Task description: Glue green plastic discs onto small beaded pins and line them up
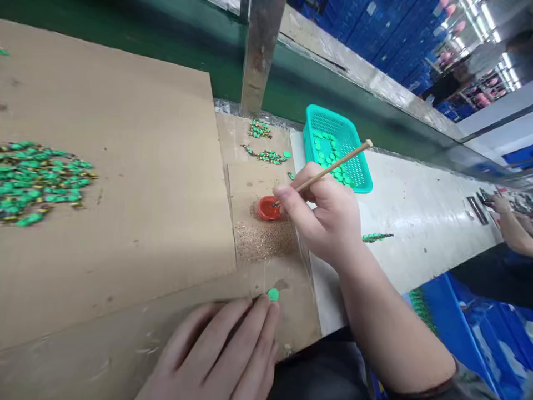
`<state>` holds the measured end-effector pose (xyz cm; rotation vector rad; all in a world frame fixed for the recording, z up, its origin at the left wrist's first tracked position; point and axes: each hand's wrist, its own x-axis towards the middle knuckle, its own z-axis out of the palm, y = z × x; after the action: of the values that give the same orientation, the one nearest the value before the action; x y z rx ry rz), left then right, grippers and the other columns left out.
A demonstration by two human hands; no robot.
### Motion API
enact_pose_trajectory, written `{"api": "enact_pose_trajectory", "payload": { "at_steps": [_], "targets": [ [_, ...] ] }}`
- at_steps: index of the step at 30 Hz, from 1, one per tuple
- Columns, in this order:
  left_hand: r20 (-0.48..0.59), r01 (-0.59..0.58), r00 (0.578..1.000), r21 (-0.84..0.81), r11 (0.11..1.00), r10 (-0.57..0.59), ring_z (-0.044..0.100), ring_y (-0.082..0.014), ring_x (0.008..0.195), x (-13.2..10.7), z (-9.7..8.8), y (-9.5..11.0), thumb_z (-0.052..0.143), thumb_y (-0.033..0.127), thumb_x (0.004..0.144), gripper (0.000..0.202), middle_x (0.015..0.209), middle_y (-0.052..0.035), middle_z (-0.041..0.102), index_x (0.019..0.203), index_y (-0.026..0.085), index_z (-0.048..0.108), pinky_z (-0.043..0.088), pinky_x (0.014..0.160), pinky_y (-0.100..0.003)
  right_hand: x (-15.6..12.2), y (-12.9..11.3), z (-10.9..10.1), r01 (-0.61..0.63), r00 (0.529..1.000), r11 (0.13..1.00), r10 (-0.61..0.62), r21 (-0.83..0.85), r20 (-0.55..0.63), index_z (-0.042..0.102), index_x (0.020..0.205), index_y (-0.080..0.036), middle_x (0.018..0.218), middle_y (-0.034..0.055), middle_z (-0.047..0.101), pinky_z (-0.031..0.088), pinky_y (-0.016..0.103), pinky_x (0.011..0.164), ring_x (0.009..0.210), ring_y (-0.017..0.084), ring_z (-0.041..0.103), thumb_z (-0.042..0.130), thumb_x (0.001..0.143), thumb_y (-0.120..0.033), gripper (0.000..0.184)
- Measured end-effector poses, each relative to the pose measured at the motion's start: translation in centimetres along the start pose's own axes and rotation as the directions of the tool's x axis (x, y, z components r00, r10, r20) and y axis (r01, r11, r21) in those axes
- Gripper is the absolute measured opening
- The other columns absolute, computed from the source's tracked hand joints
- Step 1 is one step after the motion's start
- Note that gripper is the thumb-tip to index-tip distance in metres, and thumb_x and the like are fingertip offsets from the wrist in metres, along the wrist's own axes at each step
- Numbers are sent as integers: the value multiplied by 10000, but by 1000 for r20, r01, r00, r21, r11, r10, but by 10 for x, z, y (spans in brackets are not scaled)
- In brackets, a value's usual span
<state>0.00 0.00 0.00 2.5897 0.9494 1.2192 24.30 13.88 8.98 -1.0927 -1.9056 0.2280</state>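
The right hand (pixel 322 219) pinches a thin wooden brush (pixel 328 171) between thumb and fingers (pixel 291 203), pen-style. The brush's long axis runs from its bare upper end, up and to the right over the teal basket (pixel 356 166), down and left to its tip, which dips into a small red paint cap (pixel 268 207). The cap sits just left of the right fingertips, on a glitter-dusted patch of cardboard (pixel 266 239).

The left hand (pixel 220 355) lies flat and low in view, its fingers (pixel 260 319) pressed together and extended, holding nothing; their tips touch a single small green disc (pixel 273 294) on the cardboard. That disc lies directly below the red cap, toward the person, so the brush tip would travel straight back toward the body to meet it. The left hand is the nearer one to the disc.

Farther out, painted green pieces (pixel 266 155) lie beyond the cap, a larger heap (pixel 37 180) lies far left, and the teal basket holds more green discs on the white table (pixel 425 222). Another person's hand (pixel 502 204) works at the far right.
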Motion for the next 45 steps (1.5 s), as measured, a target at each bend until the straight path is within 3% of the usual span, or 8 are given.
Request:
{"api": "enact_pose_trajectory", "payload": {
  "at_steps": [9, 18, 23, 28, 32, 36, 40, 45],
  "targets": [
    [18, -9, 1000, 16, 1000, 9, 775, -283, 1317, 5, -3, 2, 720, 237, 1217, 260, 1444, -85, 920, 1367, 157, 917, 475, 1394, -479, 1, 1, -1, 7, 1000, 1000, -6, -27, 12, 583, 859, -271, 805, -65, 656, 505, 271, 647, 649, 103, 555, 786, 1249, -290, 440],
    [88, -8, 996, 24, 1000, 6, 751, -310, 1328, 10, -10, 4, 687, 236, 1238, 325, 1479, -111, 910, 1476, 119, 875, 488, 1311, -518, -20, -15, -13, 50, 986, 998, -56, -43, -154, 686, 953, -294, 825, -43, 709, 583, 325, 644, 688, 143, 700, 743, 1298, -410, 369],
    [106, 17, 994, 7, 1000, -18, 747, -308, 1411, 0, -8, 3, 710, 320, 1260, 359, 1552, -97, 886, 1539, 153, 861, 491, 1318, -510, -36, -20, -17, -28, 999, 999, 29, -43, 19, 700, 904, -267, 825, -46, 759, 595, 279, 668, 695, 122, 725, 774, 1269, -300, 374],
    [134, 28, 991, 5, 1000, -29, 742, -320, 1443, -3, -8, 3, 695, 339, 1272, 348, 1587, -93, 871, 1529, 181, 868, 494, 1297, -531, -36, -15, -8, -39, 998, 998, 41, -42, 47, 719, 907, -260, 832, -48, 783, 605, 265, 696, 714, 122, 733, 788, 1251, -264, 351],
    [142, 23, 990, 6, 1000, -24, 747, -316, 1420, 0, -11, 3, 676, 349, 1280, 344, 1603, -86, 861, 1523, 200, 867, 505, 1275, -529, -45, -24, -15, -71, 996, 997, 70, -7, -58, 717, 954, -273, 838, -50, 761, 602, 286, 706, 719, 132, 740, 810, 1251, -299, 312],
    [175, 39, 984, 9, 999, -40, 733, -325, 1494, -7, -11, 3, 644, 373, 1281, 380, 1677, -75, 823, 1565, 237, 856, 495, 1345, -536, -76, -44, -17, -145, 980, 985, 156, 91, -127, 707, 1062, -276, 854, -41, 728, 603, 307, 703, 719, 142, 729, 739, 1290, -333, 237],
    [198, 50, 979, 26, 998, -54, 709, -348, 1603, -18, -11, 5, 731, 386, 1205, 383, 1773, -63, 765, 1553, 307, 868, 493, 1430, -549, -103, -56, -8, -62, 992, 984, 79, 169, -96, 643, 1045, -262, 794, -59, 650, 556, 276, 602, 629, 120, 641, 652, 1296, -257, 251],
    [254, 60, 965, 43, 997, -69, 717, -361, 1641, -22, -15, 7, 815, 409, 1143, 435, 1762, -54, 776, 1571, 348, 862, 531, 1463, -581, -106, -55, 1, 62, 995, 989, -50, 137, -89, 631, 1082, -259, 798, -50, 668, 582, 291, 567, 622, 135, 662, 641, 1273, -178, 208]
  ]
}}
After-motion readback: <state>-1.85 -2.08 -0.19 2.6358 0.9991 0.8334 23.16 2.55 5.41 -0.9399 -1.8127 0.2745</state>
